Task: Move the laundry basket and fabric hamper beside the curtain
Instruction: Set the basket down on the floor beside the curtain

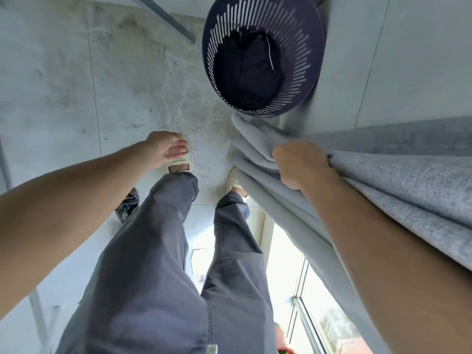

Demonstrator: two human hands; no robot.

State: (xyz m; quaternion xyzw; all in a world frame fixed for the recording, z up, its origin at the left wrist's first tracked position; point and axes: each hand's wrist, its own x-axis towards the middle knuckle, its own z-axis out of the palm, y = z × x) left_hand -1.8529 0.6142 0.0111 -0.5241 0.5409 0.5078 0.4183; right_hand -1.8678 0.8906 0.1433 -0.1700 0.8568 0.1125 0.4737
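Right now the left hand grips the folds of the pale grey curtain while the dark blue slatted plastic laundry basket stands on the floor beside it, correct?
Wrong hand. In the head view the right hand grips the pale grey curtain; the left hand hangs open. The dark blue slatted plastic laundry basket does stand beside it.

Overexposed window (301,277) glare, fisheye distortion

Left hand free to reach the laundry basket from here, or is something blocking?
Probably yes. The left hand is open and holds nothing, and only bare floor lies between it and the laundry basket. The right hand grips the curtain, off to the side of that path.
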